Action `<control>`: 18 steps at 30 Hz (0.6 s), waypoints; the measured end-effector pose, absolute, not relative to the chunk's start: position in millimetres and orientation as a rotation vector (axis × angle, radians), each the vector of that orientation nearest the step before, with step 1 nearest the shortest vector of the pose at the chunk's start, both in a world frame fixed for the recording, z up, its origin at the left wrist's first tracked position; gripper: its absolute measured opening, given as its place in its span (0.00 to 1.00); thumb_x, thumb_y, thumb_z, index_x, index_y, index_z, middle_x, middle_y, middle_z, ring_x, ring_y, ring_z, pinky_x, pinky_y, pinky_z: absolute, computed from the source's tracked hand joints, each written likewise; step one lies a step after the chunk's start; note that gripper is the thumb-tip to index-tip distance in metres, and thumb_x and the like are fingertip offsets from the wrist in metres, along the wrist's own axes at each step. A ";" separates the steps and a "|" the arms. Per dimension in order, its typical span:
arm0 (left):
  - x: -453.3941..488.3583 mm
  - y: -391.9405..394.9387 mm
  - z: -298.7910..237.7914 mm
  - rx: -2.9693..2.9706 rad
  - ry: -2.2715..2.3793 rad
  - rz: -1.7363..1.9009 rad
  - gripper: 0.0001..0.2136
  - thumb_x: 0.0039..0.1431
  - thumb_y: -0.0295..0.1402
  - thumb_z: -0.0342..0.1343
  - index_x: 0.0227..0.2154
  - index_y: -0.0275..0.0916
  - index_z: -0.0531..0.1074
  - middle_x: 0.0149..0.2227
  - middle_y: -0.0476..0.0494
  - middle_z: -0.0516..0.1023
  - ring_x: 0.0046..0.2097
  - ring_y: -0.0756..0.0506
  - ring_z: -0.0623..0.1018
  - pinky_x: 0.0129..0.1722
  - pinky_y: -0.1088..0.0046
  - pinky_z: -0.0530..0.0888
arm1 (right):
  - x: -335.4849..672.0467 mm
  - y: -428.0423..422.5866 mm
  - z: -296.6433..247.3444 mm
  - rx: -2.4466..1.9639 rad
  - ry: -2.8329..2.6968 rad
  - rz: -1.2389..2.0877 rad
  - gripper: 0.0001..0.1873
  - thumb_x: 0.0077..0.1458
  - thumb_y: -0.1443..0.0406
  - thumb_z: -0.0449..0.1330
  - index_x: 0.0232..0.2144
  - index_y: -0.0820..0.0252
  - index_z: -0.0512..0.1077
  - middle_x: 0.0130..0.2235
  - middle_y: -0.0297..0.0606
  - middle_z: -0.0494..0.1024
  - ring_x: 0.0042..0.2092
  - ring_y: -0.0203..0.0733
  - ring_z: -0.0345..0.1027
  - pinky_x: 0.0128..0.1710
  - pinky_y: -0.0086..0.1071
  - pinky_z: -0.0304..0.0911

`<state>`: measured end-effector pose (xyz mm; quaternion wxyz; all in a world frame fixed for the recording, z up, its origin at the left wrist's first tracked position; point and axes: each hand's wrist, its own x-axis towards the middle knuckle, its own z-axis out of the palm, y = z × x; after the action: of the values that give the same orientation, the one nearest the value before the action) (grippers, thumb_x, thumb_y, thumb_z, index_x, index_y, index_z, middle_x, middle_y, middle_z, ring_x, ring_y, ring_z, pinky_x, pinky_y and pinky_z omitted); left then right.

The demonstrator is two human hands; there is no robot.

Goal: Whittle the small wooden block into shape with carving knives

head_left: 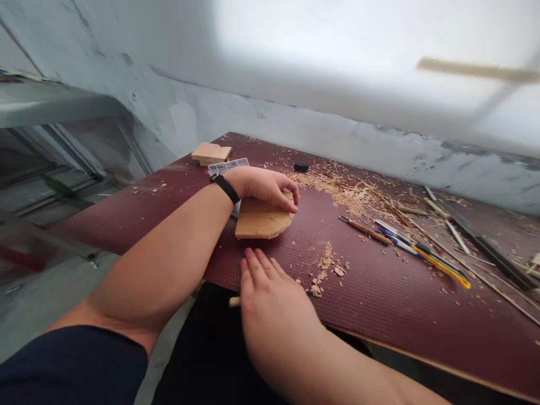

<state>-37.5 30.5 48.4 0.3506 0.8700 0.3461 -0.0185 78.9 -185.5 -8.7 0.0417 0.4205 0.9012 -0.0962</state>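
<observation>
My left hand (270, 188), a black watch on its wrist, lies over the far part of a wooden board (261, 220) with a rounded corner. Its fingers and thumb curl round the board's right edge. My right hand (274, 292) is at the near table edge, palm down, fingers straight and close together, their tips just short of the board. Under its palm runs a wood-handled carving tool; the pale handle end (234, 302) pokes out on the left, a dark tip (312, 293) on the right. The grip beneath the palm is hidden. Wood shavings (324, 261) lie right of it.
Behind my left wrist are wooden blocks (211, 152) and a clear compartment box (230, 165). Shavings (354, 194) and a black object (301, 167) lie farther back. A yellow cutter (442, 267), a wood-handled tool (365, 229) and thin sticks are at right, before the wall.
</observation>
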 end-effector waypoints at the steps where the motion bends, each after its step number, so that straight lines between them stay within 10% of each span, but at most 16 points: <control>1: -37.3 30.5 48.2 2.249 0.892 -0.046 0.29 0.54 0.57 0.63 0.54 0.44 0.77 0.50 0.44 0.82 0.45 0.44 0.78 0.44 0.71 0.71 | 92.1 -187.7 -7.3 1.309 2.735 -0.281 0.33 0.73 0.66 0.43 0.72 0.85 0.53 0.74 0.66 0.46 0.76 0.65 0.44 0.74 0.54 0.49; 13: -7.2 13.4 29.7 2.313 0.706 0.023 0.25 0.59 0.56 0.59 0.51 0.45 0.77 0.48 0.46 0.83 0.45 0.45 0.81 0.41 0.72 0.73 | 289.5 -158.3 -16.2 1.876 2.494 0.124 0.32 0.68 0.68 0.45 0.67 0.86 0.66 0.70 0.68 0.61 0.71 0.66 0.60 0.68 0.60 0.62; 18: 18.3 3.3 12.8 2.571 0.684 0.201 0.17 0.62 0.47 0.60 0.45 0.41 0.78 0.45 0.43 0.82 0.43 0.46 0.78 0.41 0.69 0.68 | 316.0 -136.4 -1.3 1.979 2.666 0.138 0.27 0.71 0.63 0.48 0.66 0.66 0.71 0.68 0.57 0.70 0.69 0.63 0.65 0.65 0.58 0.66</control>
<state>18.3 3.3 12.8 0.2346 0.9367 0.2494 0.0731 316.0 -136.4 -1.3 -0.0906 0.5932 0.7989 0.0412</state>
